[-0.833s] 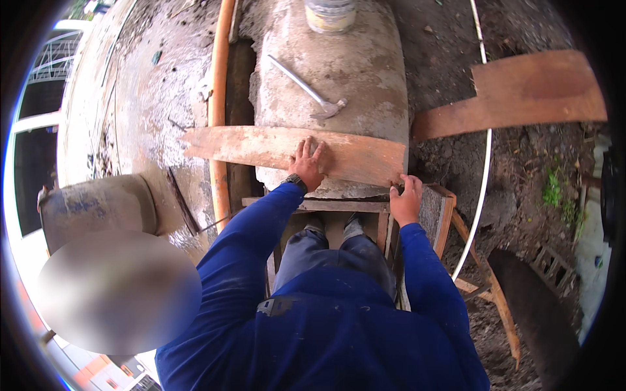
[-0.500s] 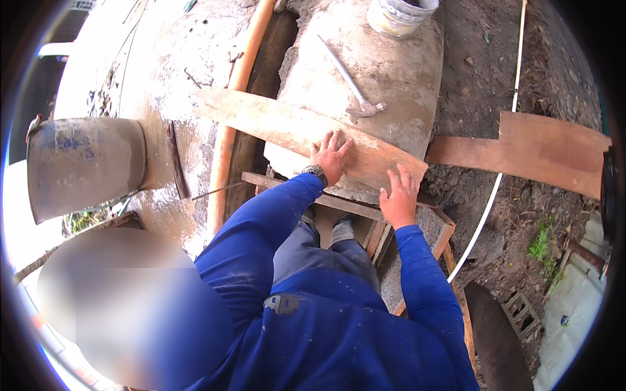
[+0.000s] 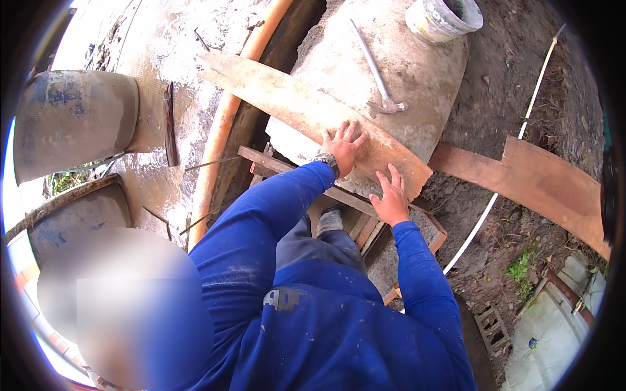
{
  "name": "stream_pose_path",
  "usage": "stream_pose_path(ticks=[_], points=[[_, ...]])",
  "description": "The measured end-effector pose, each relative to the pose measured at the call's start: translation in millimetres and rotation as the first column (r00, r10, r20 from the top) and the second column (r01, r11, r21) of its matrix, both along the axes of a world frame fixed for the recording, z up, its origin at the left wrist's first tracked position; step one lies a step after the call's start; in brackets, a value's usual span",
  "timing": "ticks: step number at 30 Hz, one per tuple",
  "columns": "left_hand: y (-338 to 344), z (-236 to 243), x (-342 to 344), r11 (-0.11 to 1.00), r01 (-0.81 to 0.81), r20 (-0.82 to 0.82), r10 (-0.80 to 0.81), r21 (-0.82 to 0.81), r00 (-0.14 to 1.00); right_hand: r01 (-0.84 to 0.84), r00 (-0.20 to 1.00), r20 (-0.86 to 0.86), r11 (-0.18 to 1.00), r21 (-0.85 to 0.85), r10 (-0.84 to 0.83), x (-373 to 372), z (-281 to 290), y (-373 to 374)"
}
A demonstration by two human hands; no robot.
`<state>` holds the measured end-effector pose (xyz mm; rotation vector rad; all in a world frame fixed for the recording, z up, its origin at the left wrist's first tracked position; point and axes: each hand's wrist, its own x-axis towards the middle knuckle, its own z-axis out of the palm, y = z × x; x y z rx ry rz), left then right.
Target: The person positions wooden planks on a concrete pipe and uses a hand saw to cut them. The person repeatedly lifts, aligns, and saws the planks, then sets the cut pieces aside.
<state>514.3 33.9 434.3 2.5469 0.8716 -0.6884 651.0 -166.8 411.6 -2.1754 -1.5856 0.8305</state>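
My left hand lies with fingers spread on a long weathered wooden board laid at a slant across a concrete slab and an orange pipe. My right hand has its fingers apart, their tips at the near edge of the board's right end. Behind the board a claw hammer lies on the slab, near a dirty white bucket. Just below my hands is a narrow wooden frame, with my feet inside it.
Grey drum-like containers stand at left on wet paving. A wider plywood piece lies at right on dirt, across a thin white pipe. A hollow block and pale sheet lie lower right.
The whole view has turned, so board, slab and hammer appear more slanted. My right hand has shifted leftward from the board's end corner, its fingers now more spread.
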Motion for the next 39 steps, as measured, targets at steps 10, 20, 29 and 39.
stream_pose_path(ticks=[10, 20, 29, 39], points=[[-2.1, -16.4, -7.5, 0.999, -0.030, 0.112, 0.025, 0.043, 0.993, 0.002, 0.996, 0.091, 1.000, 0.029, -0.004, -0.4, 6.5, 12.0], [-1.3, -16.8, -14.5, 0.999, -0.048, 0.156, 0.043, 0.025, 0.987, 0.182, 0.937, 0.291, 0.981, 0.068, -0.194, 70.3, -6.2, 60.9], [-0.1, -18.0, -34.3, 0.990, -0.107, 0.339, 0.130, -0.086, 0.932, 0.169, 0.971, 0.193, 0.977, -0.131, -0.142, 100.0, -13.8, 65.3], [43.7, -24.4, -206.7, 0.249, -0.891, 0.666, 0.742, -0.379, -0.076, 0.239, 0.971, 0.026, 0.970, -0.034, -0.238, 14.5, 150.1, 62.5]])
